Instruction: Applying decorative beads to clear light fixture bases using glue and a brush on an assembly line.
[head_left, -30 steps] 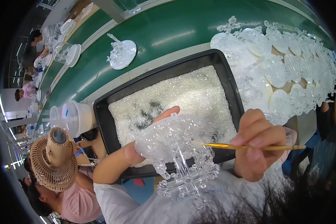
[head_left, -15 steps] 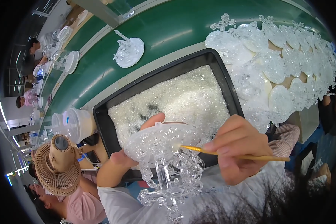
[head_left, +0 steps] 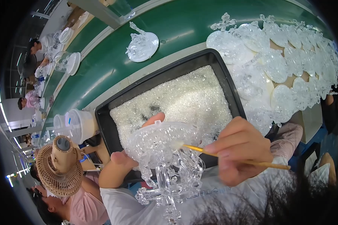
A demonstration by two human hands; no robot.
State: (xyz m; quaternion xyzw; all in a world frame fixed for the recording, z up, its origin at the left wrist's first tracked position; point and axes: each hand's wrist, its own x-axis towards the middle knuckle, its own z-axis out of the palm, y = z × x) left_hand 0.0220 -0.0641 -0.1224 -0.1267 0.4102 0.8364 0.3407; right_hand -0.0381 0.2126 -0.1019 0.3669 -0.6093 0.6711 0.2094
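Where we stand: as we look down, both hands work over the near edge of a black tray [head_left: 105,123] filled with small clear beads [head_left: 184,101].

Left hand: our left hand [head_left: 133,150] grips a clear plastic ornament [head_left: 163,150], a domed disc with cross-shaped parts hanging below; thumb and a fingertip show around its rim, closed on it.

Right hand: our right hand [head_left: 238,148] pinches a thin yellow-handled brush [head_left: 229,157], fingers narrow around the shaft; the pale tip touches the disc's upper face.

Progress: we judge the brushing under way on this piece; how much of its surface is covered we cannot tell. To the right, a heap of similar clear ornaments [head_left: 274,63] lies on the bench, whether done or waiting is unclear.

Belt: one ornament on a white disc [head_left: 142,47] sits on the green conveyor [head_left: 112,71], well apart from us.

Edges and room: the tray's far rim lies just beside the belt; the heap crowds the tray's right wall. White lidded tubs [head_left: 77,123] and a small wicker-cage fan [head_left: 60,165] stand near the left corner. Open room is mostly above the beads.
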